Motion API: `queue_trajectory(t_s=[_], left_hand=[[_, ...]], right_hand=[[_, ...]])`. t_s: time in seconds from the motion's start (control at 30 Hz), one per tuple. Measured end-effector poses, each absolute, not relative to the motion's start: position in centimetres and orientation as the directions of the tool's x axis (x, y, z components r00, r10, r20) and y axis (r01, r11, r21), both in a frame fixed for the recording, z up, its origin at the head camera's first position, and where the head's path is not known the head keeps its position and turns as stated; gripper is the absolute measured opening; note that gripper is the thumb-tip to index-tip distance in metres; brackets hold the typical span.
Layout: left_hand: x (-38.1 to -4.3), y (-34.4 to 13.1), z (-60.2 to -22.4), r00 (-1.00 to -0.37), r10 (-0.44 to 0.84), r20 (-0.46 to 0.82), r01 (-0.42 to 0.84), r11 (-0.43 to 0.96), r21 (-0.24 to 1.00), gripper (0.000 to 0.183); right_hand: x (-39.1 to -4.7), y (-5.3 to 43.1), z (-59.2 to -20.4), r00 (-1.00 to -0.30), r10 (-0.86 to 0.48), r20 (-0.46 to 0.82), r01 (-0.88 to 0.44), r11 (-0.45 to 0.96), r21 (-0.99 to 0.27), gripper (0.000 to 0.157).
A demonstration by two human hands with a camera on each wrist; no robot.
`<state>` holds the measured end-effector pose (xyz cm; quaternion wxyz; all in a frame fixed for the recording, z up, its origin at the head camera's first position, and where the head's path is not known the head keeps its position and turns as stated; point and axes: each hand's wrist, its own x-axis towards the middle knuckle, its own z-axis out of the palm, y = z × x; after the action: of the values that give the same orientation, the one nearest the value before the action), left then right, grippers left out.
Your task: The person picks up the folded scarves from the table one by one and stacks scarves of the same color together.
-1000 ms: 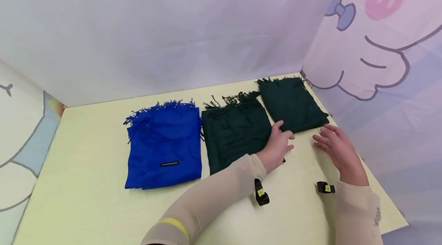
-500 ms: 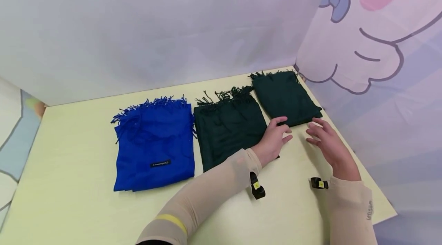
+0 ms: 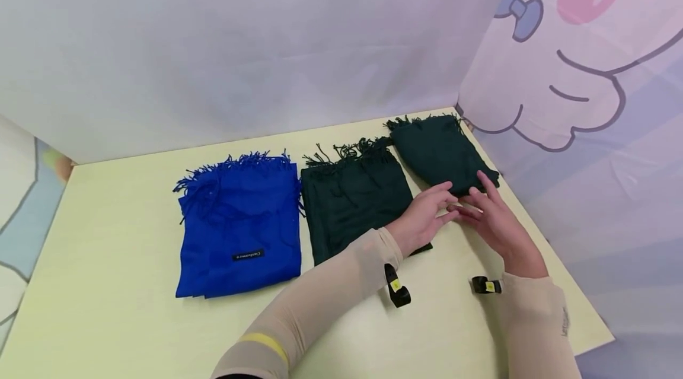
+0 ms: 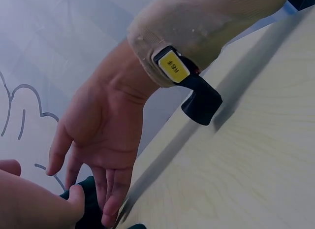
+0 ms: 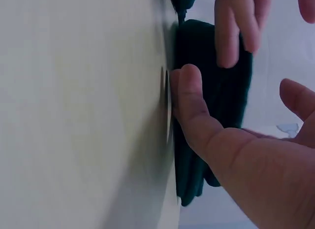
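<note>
In the head view, a folded dark green scarf (image 3: 440, 150) lies at the far right corner of the table, its fringe at the back. My left hand (image 3: 421, 219) reaches to its near left corner, with fingers fairly straight. The right hand (image 3: 498, 228) is at its near edge, fingers extended and close to the left fingertips. In the right wrist view, right fingers (image 5: 197, 106) rest against the layered edge of the green scarf (image 5: 206, 56). Whether either hand pinches the fabric is unclear. A second folded dark green scarf (image 3: 354, 195) lies partly under the left forearm.
A folded blue scarf (image 3: 240, 231) with a black label lies to the left of the green ones. The pale yellow table (image 3: 123, 248) meets a white back curtain (image 3: 240, 41) and a cartoon-printed side curtain (image 3: 581, 100). A black strap mount (image 3: 397, 287) sits on the left wrist.
My right hand has moved left and in to the far scarf's near edge, beside the left hand. The scarf's near left corner now looks rounded and bunched. The other scarves have not moved.
</note>
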<state>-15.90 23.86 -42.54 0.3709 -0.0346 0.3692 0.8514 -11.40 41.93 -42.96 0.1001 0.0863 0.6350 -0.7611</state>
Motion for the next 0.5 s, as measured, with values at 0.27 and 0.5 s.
queue_trajectory(t_s=[0.27, 0.5], left_hand=[[-15.7, 23.3, -42.2, -0.739, 0.595, -0.315, -0.643, -0.484, 0.594, 0.048], [-15.5, 22.9, -42.9, -0.732, 0.600, -0.322, -0.641, -0.448, 0.624, 0.049]], right_hand=[[-12.7, 42.6, -43.4, -0.939, 0.115, -0.325, 0.216, -0.539, -0.814, 0.063], [-13.0, 41.9, -42.7, -0.902, 0.328, -0.280, 0.031, -0.599, -0.800, 0.036]])
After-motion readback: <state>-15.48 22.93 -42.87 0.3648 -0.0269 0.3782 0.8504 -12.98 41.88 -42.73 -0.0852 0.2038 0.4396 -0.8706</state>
